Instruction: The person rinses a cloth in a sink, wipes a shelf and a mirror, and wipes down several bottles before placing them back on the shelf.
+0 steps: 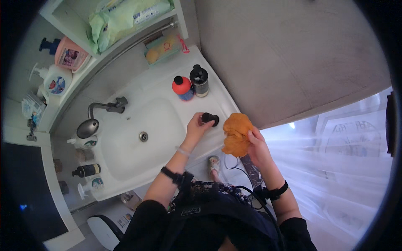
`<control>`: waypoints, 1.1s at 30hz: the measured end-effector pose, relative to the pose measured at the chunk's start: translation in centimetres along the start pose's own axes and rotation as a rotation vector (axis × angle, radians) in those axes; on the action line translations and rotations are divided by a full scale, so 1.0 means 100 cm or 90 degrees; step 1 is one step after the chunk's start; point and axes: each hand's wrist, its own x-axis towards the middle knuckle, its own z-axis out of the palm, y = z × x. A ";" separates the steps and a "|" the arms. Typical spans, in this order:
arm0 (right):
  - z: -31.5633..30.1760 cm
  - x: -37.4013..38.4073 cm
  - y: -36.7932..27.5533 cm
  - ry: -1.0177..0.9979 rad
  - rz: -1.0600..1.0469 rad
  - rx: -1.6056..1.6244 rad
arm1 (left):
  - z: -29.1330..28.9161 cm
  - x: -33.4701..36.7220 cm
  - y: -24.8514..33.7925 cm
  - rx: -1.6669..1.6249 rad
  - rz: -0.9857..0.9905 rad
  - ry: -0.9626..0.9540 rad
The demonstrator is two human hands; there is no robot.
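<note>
The left grip [197, 128] holds a small black container [210, 119] at the white sink's right ledge [217, 95], the right grip [259, 149] a crumpled orange cloth [236, 133], with red [182, 87] and black bottles [200, 79] standing farther off.

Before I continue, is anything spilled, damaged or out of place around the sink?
Nothing stands out: no visible spill or damage. The red bottle and dark bottle beside it stand upright on the sink, the left hand holds a small black container, and the right hand a bunched orange cloth.
</note>
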 end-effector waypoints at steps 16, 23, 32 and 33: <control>0.095 0.063 0.025 -0.267 0.049 -0.181 | -0.313 -0.176 0.299 0.501 0.364 0.500; 0.068 0.047 0.011 -0.178 -0.109 -0.372 | -0.439 -0.162 0.439 0.224 0.504 0.545; 0.018 0.052 0.023 0.001 -0.160 -0.641 | -0.470 0.014 0.491 0.395 0.356 0.444; 0.029 0.043 0.020 -0.052 -0.212 -0.618 | -0.460 0.022 0.487 0.360 0.388 0.424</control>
